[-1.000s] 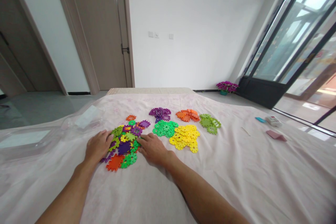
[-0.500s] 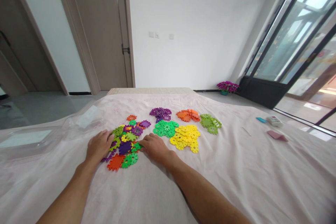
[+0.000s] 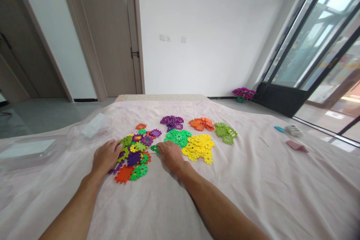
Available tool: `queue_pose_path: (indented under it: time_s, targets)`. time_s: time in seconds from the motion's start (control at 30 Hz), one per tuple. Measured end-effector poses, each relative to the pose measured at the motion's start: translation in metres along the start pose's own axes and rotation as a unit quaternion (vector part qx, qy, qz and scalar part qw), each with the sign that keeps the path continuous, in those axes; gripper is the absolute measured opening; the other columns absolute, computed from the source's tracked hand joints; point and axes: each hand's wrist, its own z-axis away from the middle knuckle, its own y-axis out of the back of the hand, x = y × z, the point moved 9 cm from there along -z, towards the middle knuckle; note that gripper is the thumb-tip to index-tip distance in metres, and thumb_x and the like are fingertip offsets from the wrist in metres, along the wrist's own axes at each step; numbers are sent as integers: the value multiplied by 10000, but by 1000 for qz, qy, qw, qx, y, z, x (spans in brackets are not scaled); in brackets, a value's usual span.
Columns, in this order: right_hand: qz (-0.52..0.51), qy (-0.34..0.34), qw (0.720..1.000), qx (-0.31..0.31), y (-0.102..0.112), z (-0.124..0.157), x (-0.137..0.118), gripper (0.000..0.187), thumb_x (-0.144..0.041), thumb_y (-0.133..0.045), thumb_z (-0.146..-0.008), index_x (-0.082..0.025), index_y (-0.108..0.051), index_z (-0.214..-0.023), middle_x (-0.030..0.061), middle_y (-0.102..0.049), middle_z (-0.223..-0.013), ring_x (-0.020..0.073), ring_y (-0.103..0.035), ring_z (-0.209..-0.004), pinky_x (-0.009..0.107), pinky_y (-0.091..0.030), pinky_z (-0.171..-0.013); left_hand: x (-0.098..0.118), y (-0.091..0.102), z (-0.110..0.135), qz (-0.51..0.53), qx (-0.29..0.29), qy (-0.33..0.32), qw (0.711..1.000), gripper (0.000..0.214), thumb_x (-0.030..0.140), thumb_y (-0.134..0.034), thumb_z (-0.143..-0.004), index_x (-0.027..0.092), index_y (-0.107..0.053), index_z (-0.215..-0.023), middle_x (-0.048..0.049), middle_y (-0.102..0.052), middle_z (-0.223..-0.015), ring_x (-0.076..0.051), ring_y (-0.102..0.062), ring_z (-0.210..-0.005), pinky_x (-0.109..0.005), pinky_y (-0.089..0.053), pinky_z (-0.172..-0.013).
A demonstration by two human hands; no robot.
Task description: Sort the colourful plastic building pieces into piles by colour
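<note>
A mixed pile of coloured plastic gear pieces (image 3: 134, 150) lies on the pink cloth (image 3: 253, 180). My left hand (image 3: 106, 156) rests flat on the pile's left edge, fingers spread. My right hand (image 3: 170, 153) pinches a small green gear piece (image 3: 154, 148) just right of the pile. Sorted heaps lie beyond: green (image 3: 177, 137), yellow (image 3: 199, 146), purple (image 3: 171, 122), orange (image 3: 201, 123) and light green (image 3: 225, 131).
A clear plastic bag (image 3: 42, 144) lies at the left of the cloth. Small items, a teal piece (image 3: 279, 128), a white box (image 3: 293, 129) and a pink object (image 3: 296, 146), sit at the right. A door (image 3: 108, 33) and glass sliding doors (image 3: 317, 45) stand behind.
My right hand has left the mixed pile's lower right and shifted up and right toward the green heap, carrying a green gear piece. My left hand has stayed in place.
</note>
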Motion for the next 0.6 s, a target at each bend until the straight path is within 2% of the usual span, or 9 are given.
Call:
queue_pose_path:
  time_s: [0.23,0.5,0.6]
  targets:
    - [-41,-38,996,67,12,-1,21,288,-317,-442,-1043,-247,-678,-1191,65,-736,-1083,199,-648,-1006,282,-442,-850,-1,-3,0,-2,-2,-6,1000,536,438,-266,-995,214,-670,-1268,-96,-644,-1357,-262,-597,-1229,-399,-422,-1060]
    - [-28,-113,983,141,36,1,59,293,-306,-439,-1040,-237,-707,-1138,61,-743,-1072,208,-643,-1007,300,-415,-901,-3,-6,-1,0,-7,-8,1000,550,452,-242,-998,213,-661,-1263,-92,-642,-1353,-254,-569,-1267,-382,-404,-1075]
    - [-21,-108,982,153,40,2,62,273,-296,-462,-1028,-237,-715,-1112,62,-739,-1060,212,-633,-993,312,-410,-909,-2,-5,-1,0,-9,-8,1000,544,446,-245,-998,212,-660,-1260,-89,-648,-1344,-247,-574,-1256,-368,-408,-1066]
